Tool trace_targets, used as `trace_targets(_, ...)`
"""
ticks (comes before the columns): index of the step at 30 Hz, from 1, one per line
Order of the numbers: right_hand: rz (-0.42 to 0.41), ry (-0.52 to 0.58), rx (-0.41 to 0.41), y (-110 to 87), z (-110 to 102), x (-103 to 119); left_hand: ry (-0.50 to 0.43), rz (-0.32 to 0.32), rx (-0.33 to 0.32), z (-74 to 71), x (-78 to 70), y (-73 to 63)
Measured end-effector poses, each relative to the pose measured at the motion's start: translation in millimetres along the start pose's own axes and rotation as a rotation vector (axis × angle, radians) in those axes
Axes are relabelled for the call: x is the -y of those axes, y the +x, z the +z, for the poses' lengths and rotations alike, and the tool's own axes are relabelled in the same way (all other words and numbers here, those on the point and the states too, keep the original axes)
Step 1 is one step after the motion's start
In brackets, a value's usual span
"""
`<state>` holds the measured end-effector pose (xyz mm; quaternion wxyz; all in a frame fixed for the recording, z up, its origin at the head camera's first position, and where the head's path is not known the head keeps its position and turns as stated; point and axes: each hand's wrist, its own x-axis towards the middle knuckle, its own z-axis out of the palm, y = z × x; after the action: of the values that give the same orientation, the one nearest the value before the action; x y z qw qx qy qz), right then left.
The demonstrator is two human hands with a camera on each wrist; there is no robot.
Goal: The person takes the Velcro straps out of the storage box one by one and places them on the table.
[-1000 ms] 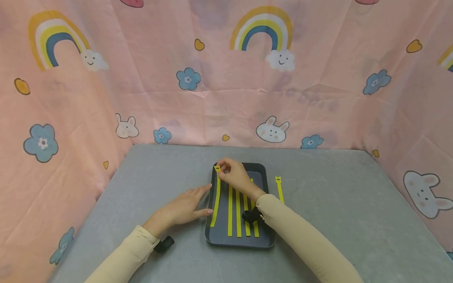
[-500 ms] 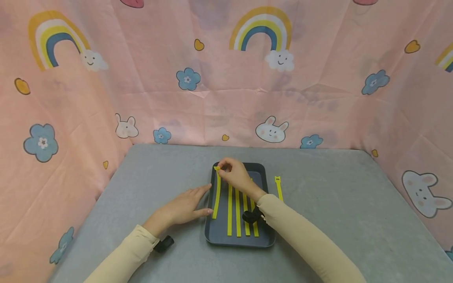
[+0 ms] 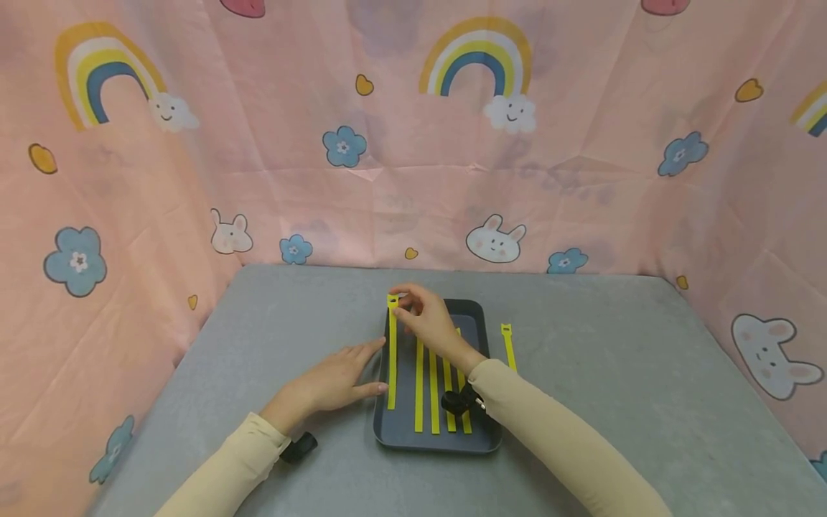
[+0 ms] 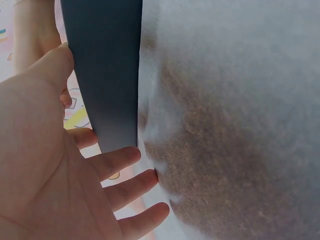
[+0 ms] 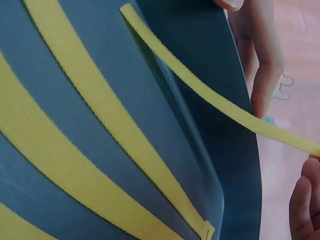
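Observation:
A dark grey rectangular tray (image 3: pixel 403 439) sits on the table with several yellow hook-and-loop cable straps (image 3: pixel 419 391) laid lengthwise in it. Between thumb and fingers, my right hand (image 3: pixel 431 324) pinches the slotted head end of another yellow strap (image 3: pixel 392 359) by the far left corner. In the right wrist view this strap (image 5: pixel 210 97) bows across the tray's side wall, its free tail over the tray floor. My left hand (image 3: pixel 336 377) lies along the left side, thumb and fingertips at the tray's rim, fingers spread and fairly straight. In the left wrist view its fingers (image 4: pixel 132 187) hold nothing.
One more yellow strap (image 3: pixel 508 345) lies on the grey table (image 3: pixel 614 373) right of the tray, partly hidden by the right sleeve (image 3: pixel 555 424). A pink patterned curtain (image 3: pixel 400 187) encloses the back and sides.
The right hand has shifted slightly left and away, lifting the strap's head above the far left corner. The strap's tail slid away from me, then partly back, and hangs straighter. The left hand stays put.

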<state>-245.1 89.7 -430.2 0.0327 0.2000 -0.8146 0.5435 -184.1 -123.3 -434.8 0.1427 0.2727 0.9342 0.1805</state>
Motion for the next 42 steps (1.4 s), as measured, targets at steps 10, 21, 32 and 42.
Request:
trace_targets(10, -0.027, -0.013, -0.022, 0.1, -7, 16, -0.015, 0.007, 0.001, 0.7, 1.8, 0.4)
trace_targets(21, -0.066, -0.002, -0.019, -0.7, -22, 28, 0.004, -0.004, -0.001, 2.7, 1.8, 1.3)
trace_targets(32, -0.092, -0.017, -0.005, -3.9, -36, 38, 0.02, 0.002, 0.023, 1.5, 0.6, -1.3)
trace_targets(42, -0.135, 0.001, -0.012, -4.6, -55, 45, 0.016, -0.013, 0.049, 0.2, 1.1, -1.5)
